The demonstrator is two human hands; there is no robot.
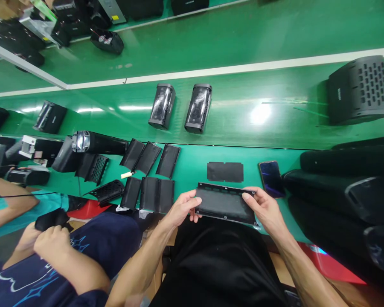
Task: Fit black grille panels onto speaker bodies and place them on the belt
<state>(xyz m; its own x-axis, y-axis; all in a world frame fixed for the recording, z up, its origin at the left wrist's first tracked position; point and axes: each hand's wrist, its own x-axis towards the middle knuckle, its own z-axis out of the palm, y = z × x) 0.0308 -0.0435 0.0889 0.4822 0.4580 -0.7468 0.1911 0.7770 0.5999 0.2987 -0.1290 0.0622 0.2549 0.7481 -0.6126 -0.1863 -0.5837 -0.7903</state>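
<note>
Between both hands I hold a black rectangular panel with small clips or holes along its long edges. My left hand grips its left end, thumb on top and fingers underneath. At the right end, my right hand pinches it the same way. The panel is over the table's near edge, above my lap. Just beyond it a flat black sheet with notched edges lies on the green table. Several similar black panels lie to the left of my left hand.
A phone lies right of the sheet. Two black speakers stand on the green conveyor, with a larger speaker at right. Large black housings crowd the right side. A co-worker's hands are at the left.
</note>
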